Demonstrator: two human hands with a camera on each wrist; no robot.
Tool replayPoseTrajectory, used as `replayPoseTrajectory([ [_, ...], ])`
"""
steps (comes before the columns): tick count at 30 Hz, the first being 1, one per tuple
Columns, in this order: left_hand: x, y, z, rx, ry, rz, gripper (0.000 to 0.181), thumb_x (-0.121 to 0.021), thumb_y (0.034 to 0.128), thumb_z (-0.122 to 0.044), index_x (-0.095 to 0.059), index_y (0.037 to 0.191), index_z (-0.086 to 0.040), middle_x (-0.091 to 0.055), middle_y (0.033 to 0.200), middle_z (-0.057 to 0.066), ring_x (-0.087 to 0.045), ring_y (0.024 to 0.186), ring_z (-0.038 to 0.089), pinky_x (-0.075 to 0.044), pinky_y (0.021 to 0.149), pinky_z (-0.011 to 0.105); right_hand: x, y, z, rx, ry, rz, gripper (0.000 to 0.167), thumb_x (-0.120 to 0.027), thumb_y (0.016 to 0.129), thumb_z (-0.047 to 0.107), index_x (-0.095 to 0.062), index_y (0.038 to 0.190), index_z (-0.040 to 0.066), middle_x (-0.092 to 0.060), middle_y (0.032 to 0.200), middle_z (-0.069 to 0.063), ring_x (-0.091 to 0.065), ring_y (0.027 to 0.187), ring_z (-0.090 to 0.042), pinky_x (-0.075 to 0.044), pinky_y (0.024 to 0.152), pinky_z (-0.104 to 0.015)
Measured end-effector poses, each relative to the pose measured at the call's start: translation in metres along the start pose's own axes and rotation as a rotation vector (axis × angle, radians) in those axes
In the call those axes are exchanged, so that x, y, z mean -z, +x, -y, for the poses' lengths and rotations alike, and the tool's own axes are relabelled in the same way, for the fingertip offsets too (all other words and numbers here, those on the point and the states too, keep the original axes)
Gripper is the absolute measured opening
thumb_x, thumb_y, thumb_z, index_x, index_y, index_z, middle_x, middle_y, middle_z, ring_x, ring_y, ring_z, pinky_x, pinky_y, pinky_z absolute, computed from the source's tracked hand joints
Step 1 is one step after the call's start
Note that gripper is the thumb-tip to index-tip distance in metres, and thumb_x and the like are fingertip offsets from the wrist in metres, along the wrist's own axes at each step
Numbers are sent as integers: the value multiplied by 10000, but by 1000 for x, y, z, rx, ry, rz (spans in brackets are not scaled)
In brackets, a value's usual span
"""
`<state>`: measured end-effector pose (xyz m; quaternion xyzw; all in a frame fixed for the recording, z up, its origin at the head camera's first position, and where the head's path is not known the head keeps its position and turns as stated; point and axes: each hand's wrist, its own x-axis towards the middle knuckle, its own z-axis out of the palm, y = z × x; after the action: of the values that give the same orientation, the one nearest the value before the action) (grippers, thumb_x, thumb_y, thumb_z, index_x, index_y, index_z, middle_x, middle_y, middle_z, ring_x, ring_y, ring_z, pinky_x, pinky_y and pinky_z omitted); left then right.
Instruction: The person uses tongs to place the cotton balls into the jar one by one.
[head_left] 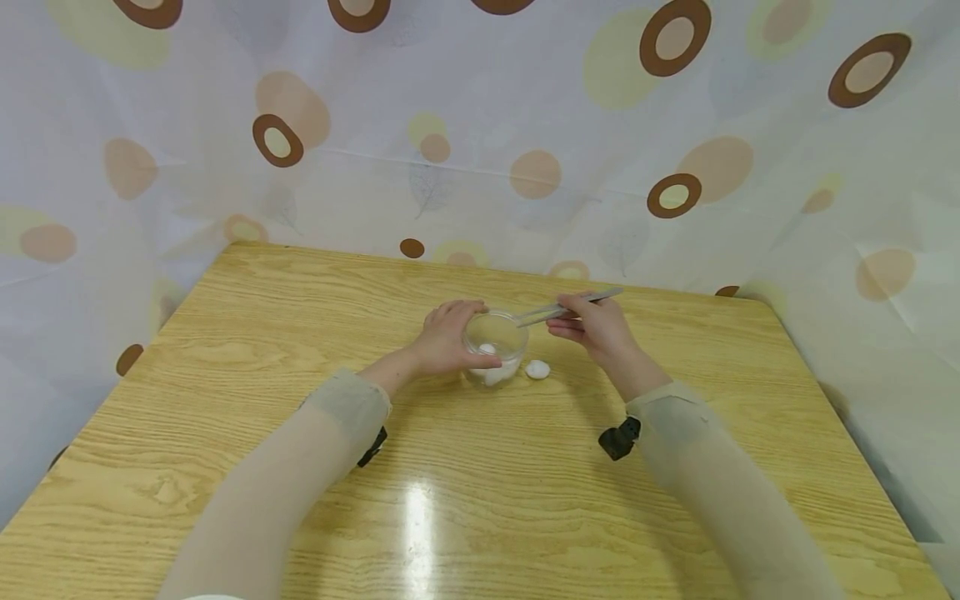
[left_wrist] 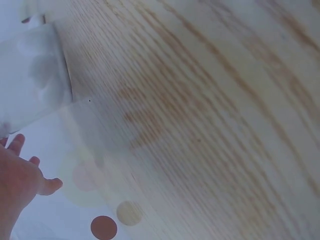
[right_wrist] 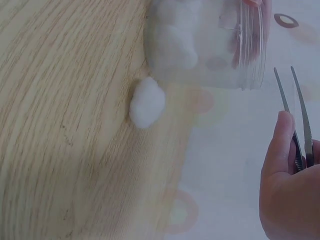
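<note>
A clear jar (head_left: 495, 333) with several white cotton balls inside stands on the table. My left hand (head_left: 450, 340) grips it from the left, thumb across the near side and fingers around the far side. In the right wrist view the jar (right_wrist: 205, 45) shows a threaded rim. My right hand (head_left: 600, 329) holds metal tweezers (head_left: 540, 314), their tips by the jar's rim. Those tweezers (right_wrist: 305, 110) have their tips apart and nothing between them. One loose cotton ball (head_left: 537, 369) lies on the table, just right of the jar.
The wooden table (head_left: 487, 500) reaches to a patterned curtain (head_left: 480, 125) at the back and sides. A black wrist camera (head_left: 619, 439) sits under the right sleeve, and another (head_left: 372, 447) under the left.
</note>
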<state>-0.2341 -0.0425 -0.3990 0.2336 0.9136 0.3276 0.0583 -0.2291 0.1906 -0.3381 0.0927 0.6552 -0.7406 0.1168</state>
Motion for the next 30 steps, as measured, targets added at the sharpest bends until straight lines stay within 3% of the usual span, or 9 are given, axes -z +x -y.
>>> replayPoseTrajectory([
  [9, 4, 0, 2, 26, 7, -7, 840, -733, 740, -509, -372, 1409, -150, -353, 1481, 26, -179, 1411, 282, -77, 1140, 513, 24, -4, 0, -17, 21, -18, 80, -525, 951, 126, -533, 895, 71, -589, 716, -30, -676, 636, -122, -559, 669, -219],
  [20, 7, 3, 8, 36, -11, -22, 854, -738, 731, -510, -371, 1413, -151, -354, 1481, 44, -185, 1410, 302, -69, 1144, 510, 46, -1, -16, -115, -113, -51, 68, -539, 944, 141, -561, 934, 77, -621, 682, -28, -669, 607, -96, -555, 653, -211],
  [27, 7, 2, 8, 35, -17, -17, 852, -737, 734, -507, -367, 1414, -149, -342, 1489, 44, -169, 1417, 309, -61, 1144, 518, 49, 6, -30, -124, -194, -50, 258, -545, 941, 147, -521, 1122, -35, -627, 620, -8, -663, 576, -80, -551, 621, -202],
  [30, 7, 2, 8, 34, -21, -14, 850, -735, 738, -505, -364, 1416, -151, -336, 1493, 45, -166, 1419, 308, -60, 1144, 518, 48, 7, -34, -135, -201, -51, 236, -550, 936, 136, -519, 1091, -39, -625, 583, -9, -662, 550, -86, -552, 603, -208],
])
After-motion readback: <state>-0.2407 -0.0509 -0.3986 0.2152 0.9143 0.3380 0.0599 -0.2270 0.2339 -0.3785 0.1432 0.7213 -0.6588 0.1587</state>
